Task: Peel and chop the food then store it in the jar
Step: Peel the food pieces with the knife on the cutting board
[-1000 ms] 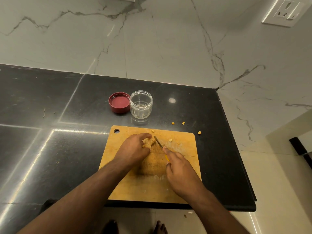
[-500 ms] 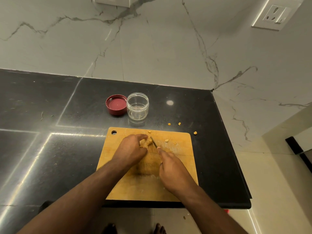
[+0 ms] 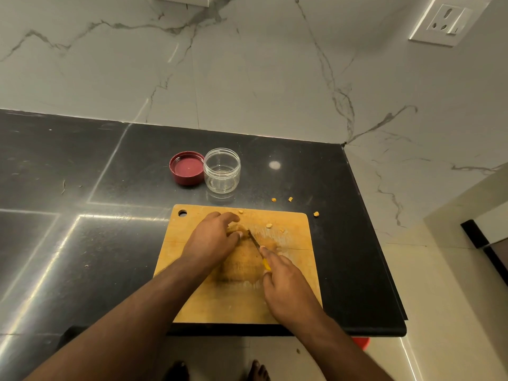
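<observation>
Meanwhile, the left hand [image 3: 211, 240] is pinching the food [image 3: 235, 229], the right hand [image 3: 286, 284] is gripping the knife [image 3: 254, 239]; the open jar [image 3: 222, 170] and lid [image 3: 187, 171] are standing beyond the board [image 3: 291, 232].

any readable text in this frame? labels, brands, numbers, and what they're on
None readable.
Jar: clear, no label.
Red lid: plain inside, no print visible.
Wall socket: no legible marking.
Cutting board and knife: no text visible.

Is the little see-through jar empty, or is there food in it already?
Empty. The jar stands upright and open on the counter; you can see through to its bare bottom. Its red lid lies beside it.
</observation>
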Demonstrator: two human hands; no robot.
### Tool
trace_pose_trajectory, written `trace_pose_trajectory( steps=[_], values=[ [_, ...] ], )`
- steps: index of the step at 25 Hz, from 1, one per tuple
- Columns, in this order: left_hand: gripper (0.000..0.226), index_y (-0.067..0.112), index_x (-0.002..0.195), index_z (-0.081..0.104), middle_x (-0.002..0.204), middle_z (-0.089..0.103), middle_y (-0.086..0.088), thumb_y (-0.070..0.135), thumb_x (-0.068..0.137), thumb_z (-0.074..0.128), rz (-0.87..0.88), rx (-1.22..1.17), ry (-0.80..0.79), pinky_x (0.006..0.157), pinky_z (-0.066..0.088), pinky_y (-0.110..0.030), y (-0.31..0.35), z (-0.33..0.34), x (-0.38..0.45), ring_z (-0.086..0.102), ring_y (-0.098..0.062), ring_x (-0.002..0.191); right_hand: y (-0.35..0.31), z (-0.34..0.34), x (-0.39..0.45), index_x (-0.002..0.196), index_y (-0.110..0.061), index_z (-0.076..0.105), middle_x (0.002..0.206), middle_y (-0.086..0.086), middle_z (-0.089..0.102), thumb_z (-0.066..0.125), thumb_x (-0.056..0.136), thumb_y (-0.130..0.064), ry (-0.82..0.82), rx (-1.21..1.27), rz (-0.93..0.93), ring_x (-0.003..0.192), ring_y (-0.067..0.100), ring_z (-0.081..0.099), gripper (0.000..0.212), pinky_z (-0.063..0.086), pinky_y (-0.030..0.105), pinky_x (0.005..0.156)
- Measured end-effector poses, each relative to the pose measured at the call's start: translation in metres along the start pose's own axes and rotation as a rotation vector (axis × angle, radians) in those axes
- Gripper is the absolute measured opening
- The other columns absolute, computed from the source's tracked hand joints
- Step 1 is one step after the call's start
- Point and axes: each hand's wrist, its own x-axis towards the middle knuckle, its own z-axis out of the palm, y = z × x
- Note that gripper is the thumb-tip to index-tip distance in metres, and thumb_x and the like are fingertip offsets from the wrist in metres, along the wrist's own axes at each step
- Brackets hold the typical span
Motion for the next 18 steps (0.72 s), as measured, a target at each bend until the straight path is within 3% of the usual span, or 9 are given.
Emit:
trace_pose_trajectory(
  steps=[6,12,18],
  values=[
    [0.043,0.030,0.135,0.057,0.131,0.058,0.001,0.042,0.094,0.064,-0.016,-0.019,-0.003,0.084,0.053,-0.029,-0.002,0.002,0.004,0.060,-0.015,0.103,0.000,-0.004,0.000,0.152,-0.026,0.032,0.151,-0.006,0.041,0.041,0.102,-0.017,0.056,0.051,0.004,0.137,0.005,0.036,0.052,0.022,0.009,0.104],
    [0.038,0.028,0.131,0.063,0.122,0.061,0.001,0.041,0.095,0.062,0.003,-0.002,0.000,0.074,0.046,-0.023,-0.002,0.002,0.010,0.056,-0.007,0.089,-0.007,0.005,0.000,0.154,-0.030,0.026,0.153,-0.007,0.036,0.039,0.103,-0.020,0.053,0.035,0.001,0.137,0.008,0.036,0.053,0.032,0.021,0.111],
    [0.038,0.027,0.130,0.064,0.125,0.061,0.001,0.041,0.094,0.063,0.000,-0.013,0.009,0.073,0.045,-0.023,-0.002,0.004,0.012,0.058,-0.008,0.090,-0.010,0.012,0.008,0.154,-0.030,0.025,0.155,-0.004,0.034,0.038,0.103,-0.021,0.041,0.020,0.011,0.139,0.011,0.035,0.053,0.031,0.024,0.111]
  ],
)
